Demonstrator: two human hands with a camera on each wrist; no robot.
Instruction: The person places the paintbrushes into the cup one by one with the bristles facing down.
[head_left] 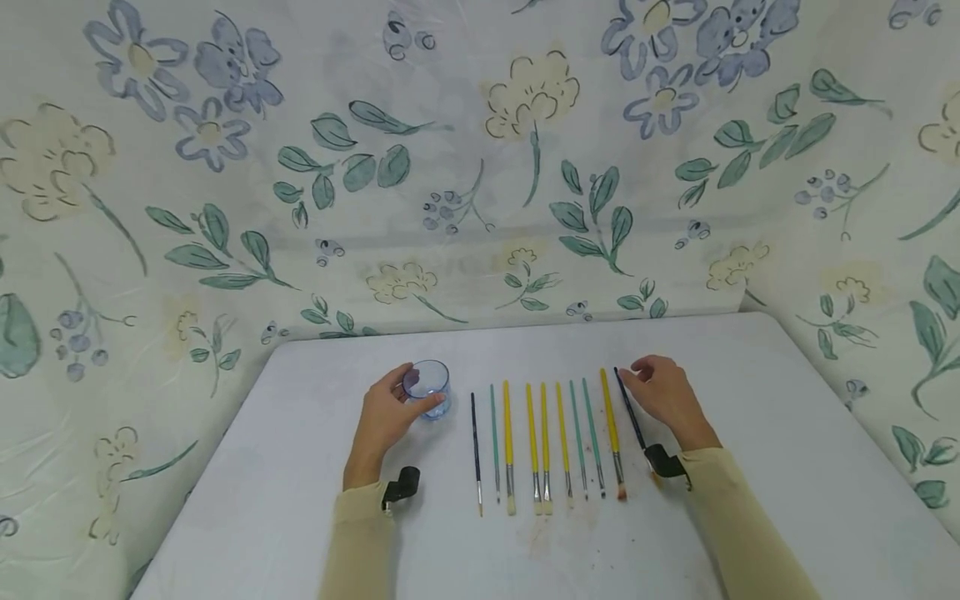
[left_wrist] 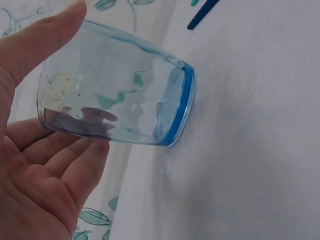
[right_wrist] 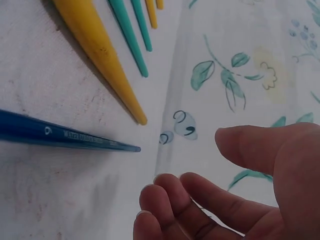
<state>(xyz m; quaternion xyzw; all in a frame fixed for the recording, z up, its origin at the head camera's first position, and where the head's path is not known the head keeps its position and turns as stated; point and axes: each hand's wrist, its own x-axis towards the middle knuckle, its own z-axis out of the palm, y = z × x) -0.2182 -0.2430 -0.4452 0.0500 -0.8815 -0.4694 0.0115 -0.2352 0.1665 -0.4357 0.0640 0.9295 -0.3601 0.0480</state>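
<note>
My left hand grips a clear bluish cup, thumb on one side and fingers on the other. The cup is upright near the back of the table, left of a row of paintbrushes, and a blue band rings its base. At the right end of that row lies a dark blue paintbrush, its handle tip pointing away from me. Just beside that tip is my right hand, fingers loosely bent and thumb apart from them. The right wrist view shows nothing held there.
Several paintbrushes lie roughly parallel, including a thick yellow brush, a green brush and a dark slim brush at the left end. Brownish specks mark the white table. Behind it hangs a floral sheet.
</note>
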